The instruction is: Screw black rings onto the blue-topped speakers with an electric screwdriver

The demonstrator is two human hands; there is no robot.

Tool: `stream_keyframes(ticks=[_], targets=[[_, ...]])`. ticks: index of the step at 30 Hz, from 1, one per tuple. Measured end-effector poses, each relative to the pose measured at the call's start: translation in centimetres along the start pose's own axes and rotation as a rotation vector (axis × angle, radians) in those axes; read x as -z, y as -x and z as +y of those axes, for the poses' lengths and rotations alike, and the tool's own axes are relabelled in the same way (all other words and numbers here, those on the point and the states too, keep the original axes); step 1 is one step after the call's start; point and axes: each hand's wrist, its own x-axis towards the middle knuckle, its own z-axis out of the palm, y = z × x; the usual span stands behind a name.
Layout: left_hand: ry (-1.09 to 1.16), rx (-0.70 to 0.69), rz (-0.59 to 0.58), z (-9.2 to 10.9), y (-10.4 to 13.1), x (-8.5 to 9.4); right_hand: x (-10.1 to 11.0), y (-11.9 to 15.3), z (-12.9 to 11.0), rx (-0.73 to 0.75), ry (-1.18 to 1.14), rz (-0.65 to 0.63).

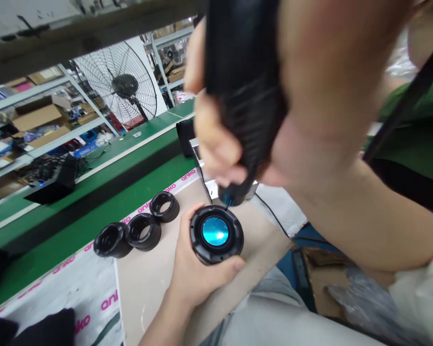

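My left hand (198,269) is wrapped round a round black part with a shiny blue centre (215,231), held over the beige board (147,293). Above it, my right hand (220,139) grips a black power screwdriver (247,96), blurred and close to the camera. The tool's thin tip points down at the upper rim of the round part; whether it touches is hard to tell. Three black rings lie to the left: one (165,206) near the board's top edge, one (144,231) beside it, and one (111,239) farthest left.
A metal bracket (210,190) stands behind the round part. Beyond lies a green conveyor surface (90,206) with a black device (56,180). A large fan (124,86) and shelves stand farther back. At lower right is a cardboard box (324,283) with plastic bags.
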Motion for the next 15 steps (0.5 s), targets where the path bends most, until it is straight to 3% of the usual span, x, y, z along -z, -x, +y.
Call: stream_keyframes(ticks=[3, 5, 10, 15], targets=[[-0.011, 0.036, 0.013, -0.2, 0.2, 0.1, 2.4, 0.3, 1.9, 0.232, 0.023, 0.228], [0.012, 0.058, 0.015, -0.2, 0.2, 0.1, 3.7, 0.6, 4.4, 0.29, 0.056, 0.343], [0.063, 0.054, 0.015, 0.0, 0.1, -0.2, 4.8, 1.3, 9.0, 0.227, 0.087, 0.383], [0.069, 0.07, 0.002, -0.1, 0.2, -0.2, 5.1, 1.7, 9.6, 0.132, 0.025, 0.35]])
